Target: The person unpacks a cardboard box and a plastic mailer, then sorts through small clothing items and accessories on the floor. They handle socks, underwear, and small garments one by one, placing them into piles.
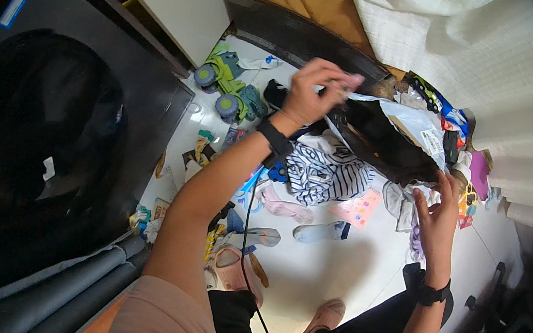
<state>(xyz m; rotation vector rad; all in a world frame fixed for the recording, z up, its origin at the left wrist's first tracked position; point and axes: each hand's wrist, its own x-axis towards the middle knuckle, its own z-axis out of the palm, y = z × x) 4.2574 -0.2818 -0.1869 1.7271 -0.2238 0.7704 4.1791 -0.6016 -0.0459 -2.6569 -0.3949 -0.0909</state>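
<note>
A plastic mailer bag, white outside and black inside, lies with its mouth spread wide in front of me. My right hand is at the bag's near right corner, its fingers curled on the edge. Over the bag's left end is my left hand, slightly blurred, with thumb and fingers pinched together. Whatever sits between those fingertips is too small and smeared to name. Below the bag lies a striped navy-and-white garment, crumpled on the floor.
Green toy trucks stand at the left, beside a dark cabinet. Socks, a pink patterned sheet and small items litter the white floor. A pale curtain hangs right. A black cable runs down from my left wrist.
</note>
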